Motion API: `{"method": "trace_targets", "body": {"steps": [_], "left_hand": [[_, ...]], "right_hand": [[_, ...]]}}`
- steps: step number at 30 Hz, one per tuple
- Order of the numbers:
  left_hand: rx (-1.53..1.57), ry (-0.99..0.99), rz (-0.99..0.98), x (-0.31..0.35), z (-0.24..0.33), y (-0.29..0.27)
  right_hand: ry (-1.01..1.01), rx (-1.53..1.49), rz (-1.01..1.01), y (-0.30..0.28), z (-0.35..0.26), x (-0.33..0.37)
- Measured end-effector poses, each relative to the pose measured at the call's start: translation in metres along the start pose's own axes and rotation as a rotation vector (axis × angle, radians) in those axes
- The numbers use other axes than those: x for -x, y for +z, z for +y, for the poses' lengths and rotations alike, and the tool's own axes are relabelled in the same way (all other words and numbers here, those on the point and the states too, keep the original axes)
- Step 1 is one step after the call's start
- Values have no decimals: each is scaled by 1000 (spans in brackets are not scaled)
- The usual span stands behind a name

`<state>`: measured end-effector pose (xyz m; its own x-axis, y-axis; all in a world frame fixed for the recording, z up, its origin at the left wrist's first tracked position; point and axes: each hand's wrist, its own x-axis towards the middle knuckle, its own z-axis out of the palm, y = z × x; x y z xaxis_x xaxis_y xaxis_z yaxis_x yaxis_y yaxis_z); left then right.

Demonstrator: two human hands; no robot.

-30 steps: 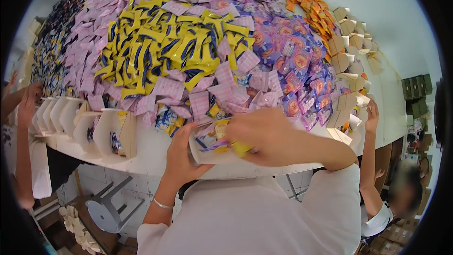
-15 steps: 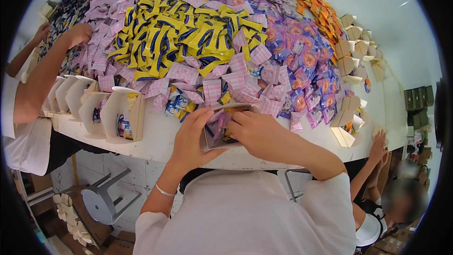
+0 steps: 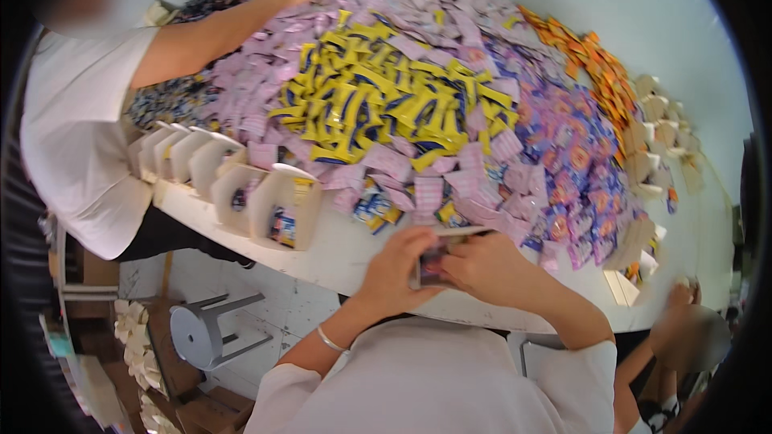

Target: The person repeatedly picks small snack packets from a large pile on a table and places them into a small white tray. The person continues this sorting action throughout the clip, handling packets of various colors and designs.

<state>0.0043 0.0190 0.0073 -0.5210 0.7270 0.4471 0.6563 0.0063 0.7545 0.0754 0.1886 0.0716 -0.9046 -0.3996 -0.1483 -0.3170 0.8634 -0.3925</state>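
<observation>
My left hand [image 3: 400,267] is wrapped round the side of a small cream cardboard box [image 3: 465,232] just above the near table edge. The fingers of my right hand [image 3: 492,269] are curled into the box's opening; their tips are hidden. A dark reddish packet [image 3: 432,264] shows inside, between the two hands. Just beyond the box lie pink checked packets [image 3: 428,193] and a few blue-and-yellow packets [image 3: 374,210]. Farther back is a heap of yellow and dark-blue packets [image 3: 374,100].
Filled open cartons [image 3: 269,209] stand in a row at left. Purple packets [image 3: 575,169], orange packets [image 3: 591,56] and more cartons [image 3: 639,237] lie to the right. A co-worker's arm [image 3: 217,36] reaches over the heap. A grey stool [image 3: 197,337] stands on the floor.
My view has swung left, so the table sits farther right in it. My right hand has pushed deeper into the box, and the pink packet there is out of sight. The co-worker's arm has stretched out.
</observation>
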Motion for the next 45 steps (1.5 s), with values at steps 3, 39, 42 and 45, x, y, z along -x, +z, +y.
{"method": "trace_targets", "body": {"steps": [3,39,42,45], "left_hand": [[-33,-18,-22,2,7,1],[-537,-399,732,77,-23,-62],[-420,-526,788,68,-35,-62],[-515,-513,771,63,-49,-71]], "right_hand": [[-31,-81,131,0,-4,14],[1140,646,919,26,83,290],[929,570,1025,-7,87,242],[711,477,996,-36,96,175]]}}
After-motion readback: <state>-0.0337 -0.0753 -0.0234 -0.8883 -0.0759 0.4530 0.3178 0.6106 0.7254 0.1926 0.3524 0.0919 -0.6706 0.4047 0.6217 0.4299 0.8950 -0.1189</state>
